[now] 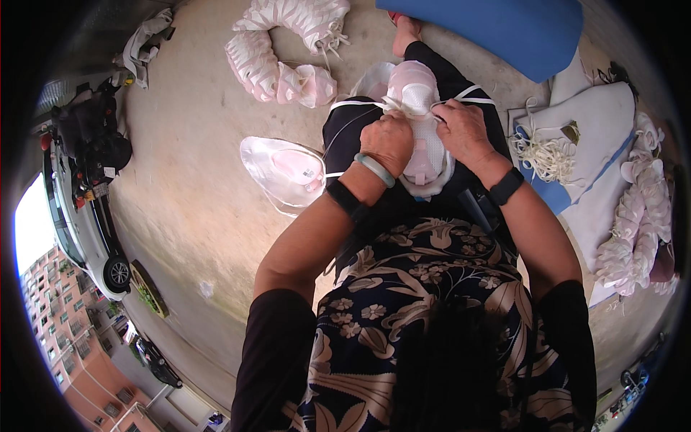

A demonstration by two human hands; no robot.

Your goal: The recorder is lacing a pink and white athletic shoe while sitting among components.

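A pale pink and white shoe upper (413, 74) lies across my lap, toe pointing away from me. A white shoelace (358, 103) runs across it, its loose ends trailing over my dark trousers on both sides. My left hand (389, 140), with a pale bangle at the wrist, is closed over the lacing area and pinches the lace. On the other side of the tongue, my right hand (461, 127) is closed too, thumb and fingertips on the lace at the eyelet edge. The fingers partly cover the eyelets. Another pink and white upper (299, 167) in clear plastic lies on the floor to the left.
Strung rows of similar uppers (263, 65) curve across the floor ahead, with more uppers (633, 209) far right. A bundle of cream laces (548, 155) rests on cloth at the right. A blue mat (497, 32) lies ahead. A parked car (79, 223) stands far left.
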